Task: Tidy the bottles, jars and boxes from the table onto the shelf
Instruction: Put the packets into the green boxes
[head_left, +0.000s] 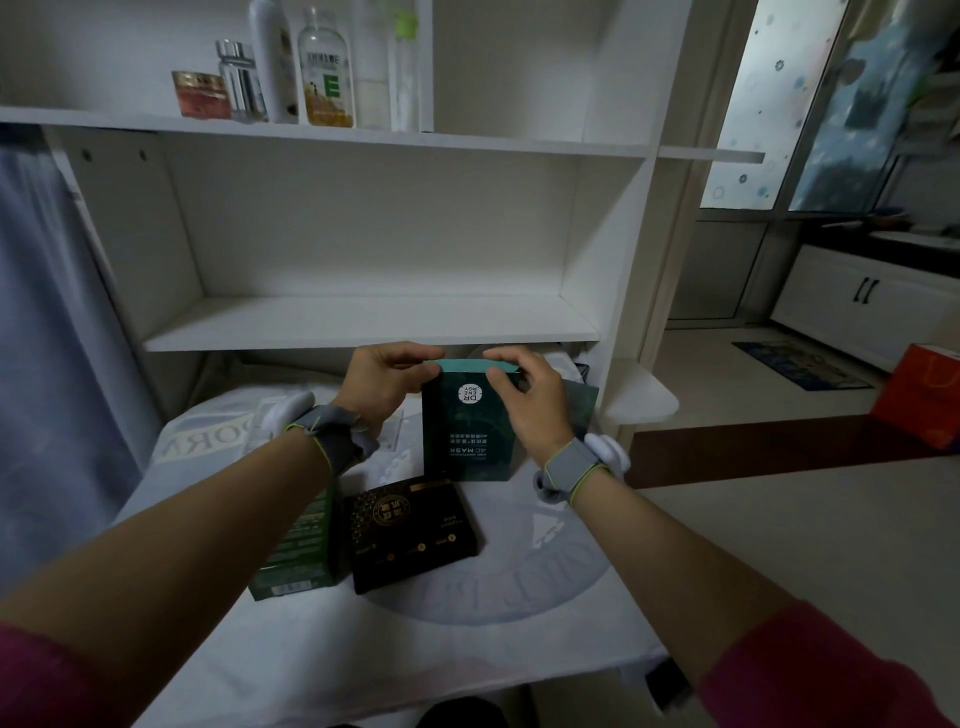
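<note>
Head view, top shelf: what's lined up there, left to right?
reddish jar → silver-capped bottle → tall white bottle → clear E-label bottle → slim green-capped bottle

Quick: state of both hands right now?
Left hand: holding the teal mask box at its top left corner.
Right hand: holding the same box at its top right corner.

Upright teal box (465, 431), black box (413, 535) lying flat, green box (298, 551) beside it
</note>
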